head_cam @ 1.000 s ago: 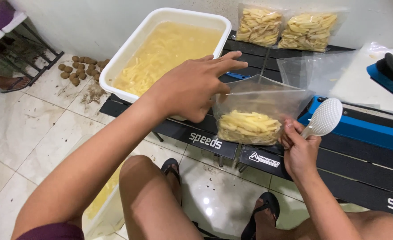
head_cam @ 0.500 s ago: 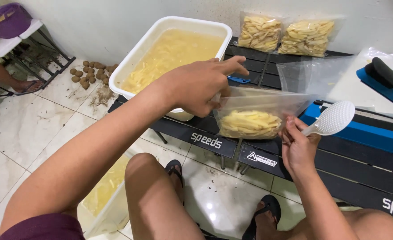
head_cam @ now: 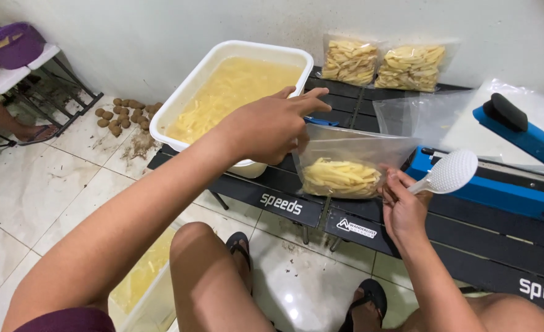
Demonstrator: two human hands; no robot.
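At the far left of the frame a purple basin (head_cam: 13, 44) sits on a white stand, with brown potatoes (head_cam: 126, 113) on the floor tiles. Centre-left, a white tub (head_cam: 174, 112) holds cut potato strips in water. The left hand (head_cam: 269, 126) pinches the top edge of a clear bag of potato strips (head_cam: 344, 167), seemingly lifted off the black table (head_cam: 272, 195). Right of centre, the right hand (head_cam: 404, 206) grips a white slotted scoop (head_cam: 451, 172), beside a blue sealer (head_cam: 518, 163).
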